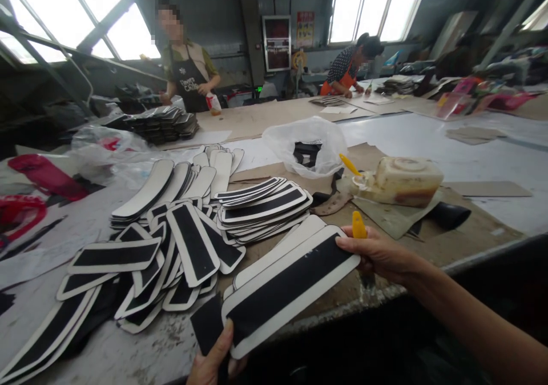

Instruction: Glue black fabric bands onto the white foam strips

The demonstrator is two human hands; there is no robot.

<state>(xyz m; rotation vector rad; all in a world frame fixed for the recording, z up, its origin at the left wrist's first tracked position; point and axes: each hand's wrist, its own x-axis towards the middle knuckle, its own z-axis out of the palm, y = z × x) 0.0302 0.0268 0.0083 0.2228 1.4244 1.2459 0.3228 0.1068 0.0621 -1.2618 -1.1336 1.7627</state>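
Note:
A long white piece with a black strip down its middle [291,288] is held at both ends near the table's front edge. My left hand [214,357] pinches its lower left end, thumb on top. A separate black strip [206,322] lies close by that hand, partly behind the piece. At the upper right end, my right hand [383,252] grips the piece and also holds a brush with a yellow handle [358,225], its tip pointing down. More white pieces [280,251] lie just behind the held one. My right palm is hidden.
Black-striped pieces lie in a loose heap [192,245] and a neat stack [265,208]. Plain white pieces [145,188] are behind. A stained plastic bottle [406,179], a second yellow handle [350,164] and a clear bag [274,139] stand beyond. Two people work across the table.

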